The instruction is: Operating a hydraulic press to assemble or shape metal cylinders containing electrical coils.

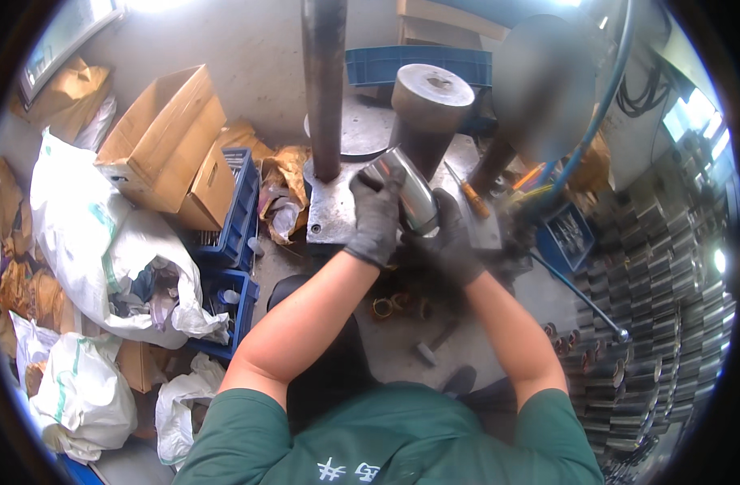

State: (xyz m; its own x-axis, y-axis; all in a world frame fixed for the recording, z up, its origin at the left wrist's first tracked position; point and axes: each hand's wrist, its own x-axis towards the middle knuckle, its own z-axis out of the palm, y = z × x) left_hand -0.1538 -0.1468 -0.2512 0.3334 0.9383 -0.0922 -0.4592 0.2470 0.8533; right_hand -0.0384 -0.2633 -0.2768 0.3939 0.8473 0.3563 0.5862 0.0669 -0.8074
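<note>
A shiny metal cylinder (414, 198) is held tilted between my two gloved hands, above the front part of a machine's metal plate (328, 214). My left hand (377, 212), in a dark glove, wraps round the cylinder's upper left side. On its lower right end my right hand (451, 238) is closed, also in a dark glove and slightly blurred. Just behind the cylinder rises a round metal post with a flat top (435, 87). To the right of it, a screwdriver with an orange handle (473, 200) lies on the plate.
A thick steel column (325, 89) stands upright left of the post. Blue crates (242, 206), a cardboard box (164, 133) and white sacks (75, 218) crowd the left. Many stacked metal cylinders (653, 323) fill the right. A hammer (426, 352) lies on the floor below.
</note>
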